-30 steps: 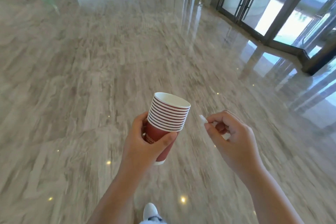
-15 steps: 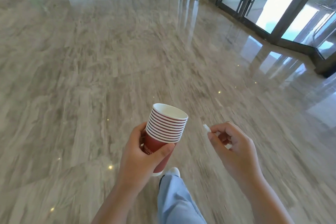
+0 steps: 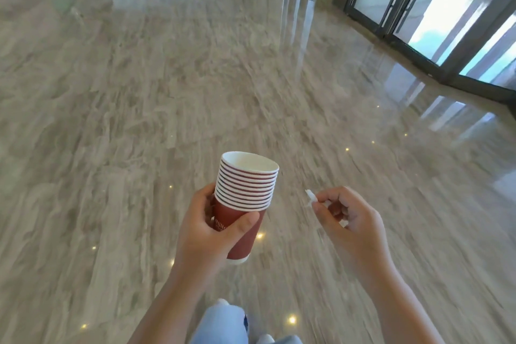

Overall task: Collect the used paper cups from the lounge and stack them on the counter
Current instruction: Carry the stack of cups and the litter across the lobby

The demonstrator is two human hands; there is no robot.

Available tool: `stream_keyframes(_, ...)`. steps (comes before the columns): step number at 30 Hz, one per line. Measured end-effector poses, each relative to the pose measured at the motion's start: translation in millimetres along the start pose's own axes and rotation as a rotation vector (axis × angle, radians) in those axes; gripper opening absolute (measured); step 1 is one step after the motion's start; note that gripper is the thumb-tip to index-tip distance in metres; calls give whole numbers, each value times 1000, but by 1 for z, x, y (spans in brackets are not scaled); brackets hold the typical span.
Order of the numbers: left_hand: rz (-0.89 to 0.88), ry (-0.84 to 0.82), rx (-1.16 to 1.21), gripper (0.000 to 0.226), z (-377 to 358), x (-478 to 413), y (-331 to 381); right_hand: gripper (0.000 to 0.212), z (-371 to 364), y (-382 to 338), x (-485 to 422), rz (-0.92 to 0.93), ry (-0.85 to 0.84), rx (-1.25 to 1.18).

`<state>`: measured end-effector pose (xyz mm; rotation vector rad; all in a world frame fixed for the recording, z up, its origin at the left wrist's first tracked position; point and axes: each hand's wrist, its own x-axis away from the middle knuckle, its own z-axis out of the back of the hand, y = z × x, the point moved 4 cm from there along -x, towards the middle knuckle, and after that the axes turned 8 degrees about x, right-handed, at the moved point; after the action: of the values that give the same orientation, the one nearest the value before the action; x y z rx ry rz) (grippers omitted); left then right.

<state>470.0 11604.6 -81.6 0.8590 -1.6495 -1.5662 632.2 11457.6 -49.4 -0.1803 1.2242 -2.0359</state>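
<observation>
— Ten or so rims, by my count, nested into one cup stack (image 3: 245,190). Who has it?
— The left grip (image 3: 212,234). Its fingers and thumb curl round the red wall of the lowest cup, under the band of white rims. The stack is upright, leaning a little to the right. It is carried in the air above the marble floor (image 3: 139,120) and touches nothing else.
— And the other one?
— The right grip (image 3: 351,226) is just beside the stack but apart from it. It pinches a small white scrap (image 3: 310,197) between thumb and forefinger. What the scrap is, I cannot tell.
— So which step is this?
— Carrying, I'd say. A trouser leg (image 3: 223,324) is forward at the bottom edge and the floor is smeared with motion, so the person looks mid-stride. Glass doors (image 3: 446,22) stand to the right. No counter shows in this view.
— What does the next move call for?
— Finding the counter, then lowering the stack base first and flat, and letting go only once it stands. The cups are light and held low, so a steady wrist matters. The scrap probably needs dropping somewhere, so the right grip can steady the rims
</observation>
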Motion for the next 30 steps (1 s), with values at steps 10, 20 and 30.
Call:
stream_keyframes(10,19,25,20,68,8,-233,-6,33,-95,24,-217,-45,-7,6)
stream_keyframes(20,-42,8,-14,68,16,-480,38,27,-185,-25,-456,131,-41,24)
stream_keyframes(30,-10,-63,-84,60,-30,-667,25,30,-217,59,-630,-12,24,-8)
